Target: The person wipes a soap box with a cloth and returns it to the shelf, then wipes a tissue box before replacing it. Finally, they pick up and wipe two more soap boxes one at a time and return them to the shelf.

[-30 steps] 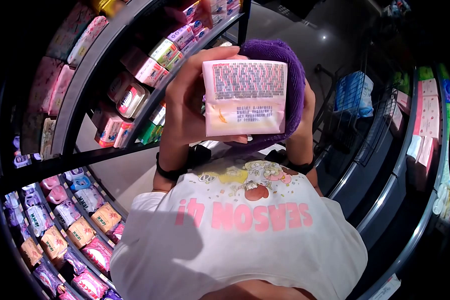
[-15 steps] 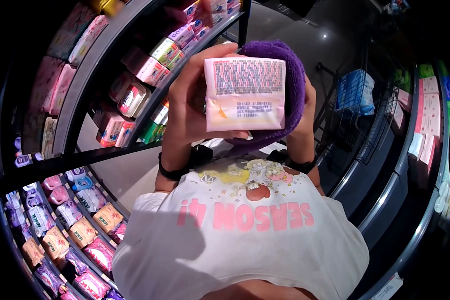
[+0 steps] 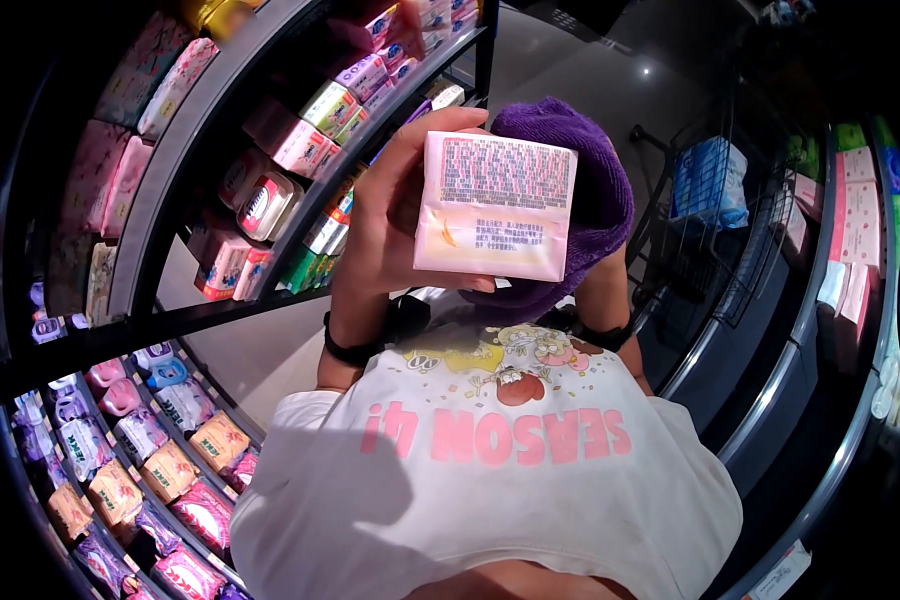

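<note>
Nearest: white shirt [image 3: 530, 520], pink lettering and cartoon figures, print upside down in this view. Beyond it, both forearms reach forward, a black band at each wrist.

Left hand [image 3: 378, 215]: closed on the left side of a pink-and-white pack [image 3: 495, 205], one finger along the far edge, a fingertip showing under the near edge. The pack is held above the shirt's far end, slightly tilted, its face of dense small print toward the camera; small orange mark low on the left of that face.

Right hand [image 3: 608, 280]: mostly covered by a bunched purple cloth [image 3: 606, 195], which curves behind and around the right side of the pack. Finger positions hidden there; cannot tell how the grip is set.

Near left, lower shelves: pink, purple and orange soft packs [image 3: 220, 440] in slanted rows. Farther left, upper shelf [image 3: 195, 120]: pink floral packs on the outer side, boxed goods and a rounded container [image 3: 268, 205] inward.

Right side: dark shelves with curved metal rails [image 3: 755, 405], pale pink boxes [image 3: 858, 215] toward the outer edge.

Far right: wire cart [image 3: 755, 270], a blue pack [image 3: 710, 185] seen through its mesh. Farthest: grey floor [image 3: 560, 60], one bright reflected spot.
</note>
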Demonstrator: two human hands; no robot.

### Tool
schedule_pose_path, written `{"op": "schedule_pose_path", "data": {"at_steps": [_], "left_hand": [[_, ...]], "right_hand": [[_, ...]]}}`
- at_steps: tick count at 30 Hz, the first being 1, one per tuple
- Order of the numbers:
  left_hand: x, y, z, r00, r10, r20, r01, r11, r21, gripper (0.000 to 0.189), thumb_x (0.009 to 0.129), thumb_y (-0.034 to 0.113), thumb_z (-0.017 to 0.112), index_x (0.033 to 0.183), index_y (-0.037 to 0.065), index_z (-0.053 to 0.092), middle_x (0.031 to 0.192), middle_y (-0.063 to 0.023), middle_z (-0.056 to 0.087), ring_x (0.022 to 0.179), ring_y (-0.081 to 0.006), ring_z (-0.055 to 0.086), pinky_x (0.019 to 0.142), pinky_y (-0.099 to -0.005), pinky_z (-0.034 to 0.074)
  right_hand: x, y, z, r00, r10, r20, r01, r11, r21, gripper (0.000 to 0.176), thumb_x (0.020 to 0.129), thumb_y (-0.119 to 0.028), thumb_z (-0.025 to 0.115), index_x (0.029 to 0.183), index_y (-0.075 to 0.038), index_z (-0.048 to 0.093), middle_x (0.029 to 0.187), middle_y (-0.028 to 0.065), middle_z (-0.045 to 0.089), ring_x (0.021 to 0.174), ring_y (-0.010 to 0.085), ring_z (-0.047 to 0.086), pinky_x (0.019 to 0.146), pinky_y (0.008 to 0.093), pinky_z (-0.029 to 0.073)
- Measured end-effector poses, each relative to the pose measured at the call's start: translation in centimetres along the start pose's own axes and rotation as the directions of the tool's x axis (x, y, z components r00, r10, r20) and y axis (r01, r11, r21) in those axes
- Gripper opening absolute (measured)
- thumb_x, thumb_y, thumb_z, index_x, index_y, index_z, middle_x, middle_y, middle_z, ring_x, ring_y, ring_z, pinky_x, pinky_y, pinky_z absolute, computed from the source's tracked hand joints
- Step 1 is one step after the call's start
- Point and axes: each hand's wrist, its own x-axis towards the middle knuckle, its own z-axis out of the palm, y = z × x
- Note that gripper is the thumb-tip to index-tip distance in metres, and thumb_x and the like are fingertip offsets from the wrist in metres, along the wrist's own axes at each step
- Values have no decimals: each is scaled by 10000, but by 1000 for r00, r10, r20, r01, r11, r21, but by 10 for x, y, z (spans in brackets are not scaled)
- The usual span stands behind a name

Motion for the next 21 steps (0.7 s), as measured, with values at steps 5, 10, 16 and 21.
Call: {"op": "schedule_pose_path", "data": {"at_steps": [5,10,16,21], "left_hand": [[1,0,2,1000,7,-13,-7,1000,-17,984,421,229,901,1233,-18,401,1197,-105,478,1054,-153,506,898,-278,411],[4,-2,1,997,74,17,-74,997,-3,991,420,254,901,1231,-17,399,1144,-110,511,1039,-158,522,886,-285,428],[6,-5,2,995,93,40,-93,996,-4,1005,414,269,898,1233,-12,389,1131,-134,527,1041,-189,540,888,-307,442],[5,-3,5,999,50,20,-51,999,15,1003,401,232,897,1233,-1,388,1135,-134,531,1043,-193,538,894,-315,444]], "right_hand": [[-2,5,-5,998,-48,34,49,998,-32,819,520,-231,855,1187,29,458,1116,70,537,1028,141,515,928,269,377],[-2,4,-5,998,-54,35,54,999,3,819,544,-226,849,1203,37,442,1134,86,539,1033,153,522,927,280,396],[-5,3,-5,997,34,-62,-27,993,111,727,587,-164,822,1184,42,462,1123,104,554,1014,167,542,909,285,412],[-4,8,-10,998,-23,-64,29,996,86,691,604,-125,805,1181,47,466,1108,101,567,1001,165,548,903,286,415]]}}
